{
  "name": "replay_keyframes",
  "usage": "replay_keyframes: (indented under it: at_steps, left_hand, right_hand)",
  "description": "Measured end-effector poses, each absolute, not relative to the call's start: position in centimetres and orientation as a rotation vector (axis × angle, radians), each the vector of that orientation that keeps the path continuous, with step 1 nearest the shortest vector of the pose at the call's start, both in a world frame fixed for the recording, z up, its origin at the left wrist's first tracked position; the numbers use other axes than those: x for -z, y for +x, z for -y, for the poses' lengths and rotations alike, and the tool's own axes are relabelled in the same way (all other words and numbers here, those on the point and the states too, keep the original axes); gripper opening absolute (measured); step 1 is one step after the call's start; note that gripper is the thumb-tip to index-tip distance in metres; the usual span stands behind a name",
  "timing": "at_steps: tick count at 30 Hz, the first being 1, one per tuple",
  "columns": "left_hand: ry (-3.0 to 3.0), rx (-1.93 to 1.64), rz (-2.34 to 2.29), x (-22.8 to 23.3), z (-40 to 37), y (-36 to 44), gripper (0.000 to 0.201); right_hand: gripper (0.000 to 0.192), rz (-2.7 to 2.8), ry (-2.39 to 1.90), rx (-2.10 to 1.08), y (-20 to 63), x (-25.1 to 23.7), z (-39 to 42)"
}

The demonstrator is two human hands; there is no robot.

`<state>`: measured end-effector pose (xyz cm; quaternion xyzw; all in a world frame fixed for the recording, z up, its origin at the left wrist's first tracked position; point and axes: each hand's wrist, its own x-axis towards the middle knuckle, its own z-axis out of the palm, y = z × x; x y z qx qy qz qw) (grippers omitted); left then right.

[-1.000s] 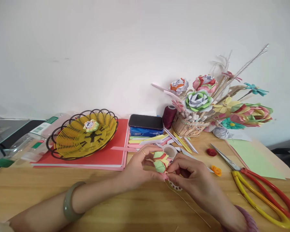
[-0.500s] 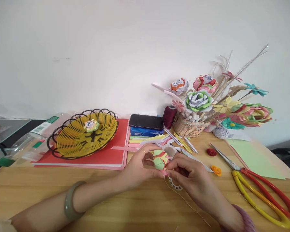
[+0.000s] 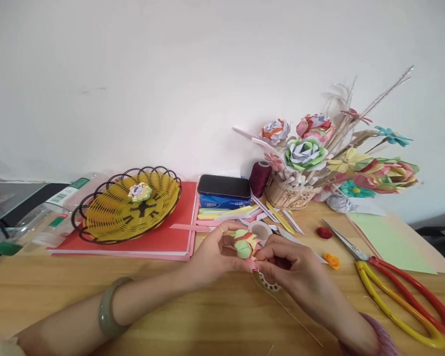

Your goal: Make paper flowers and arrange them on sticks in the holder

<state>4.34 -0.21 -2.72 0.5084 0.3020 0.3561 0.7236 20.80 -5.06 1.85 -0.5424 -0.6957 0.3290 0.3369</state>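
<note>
A small paper flower [image 3: 244, 244] in light green, yellow, red and pink is held between my two hands above the table. My left hand [image 3: 219, 251] is closed around its left side, thumb at the pink base and fingers behind. From the right, my right hand [image 3: 287, 259] pinches the lower right edge near the pink paper; the fingertips partly hide what they grip. A thin string [image 3: 289, 314] trails from below the flower down to the right. Behind and under the hands lie a white tape roll [image 3: 260, 229] and a white ring with dark holes [image 3: 270, 283].
A yellow woven basket [image 3: 163, 217] with a paper flower stands on red paper sheets [image 3: 187, 198] at left. Paper strips [image 3: 230, 215] lie beyond the hands. Large scissors [image 3: 378, 262] rest at right. A flower pot [image 3: 291, 195] and thread spool [image 3: 260, 179] stand at the back.
Both hands keep nearly the same place and grip on the paper flower. The right forearm has shifted slightly to the right.
</note>
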Motion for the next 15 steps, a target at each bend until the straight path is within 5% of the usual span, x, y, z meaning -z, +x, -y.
replay_keyframes:
  at_steps: [15]
  left_hand:
    - [0.864,-0.661,-0.49,2.4,0.0,4.1,0.058]
  right_hand:
    - [0.019,1.712,-1.23,-0.697,21.8,-3.1,5.5]
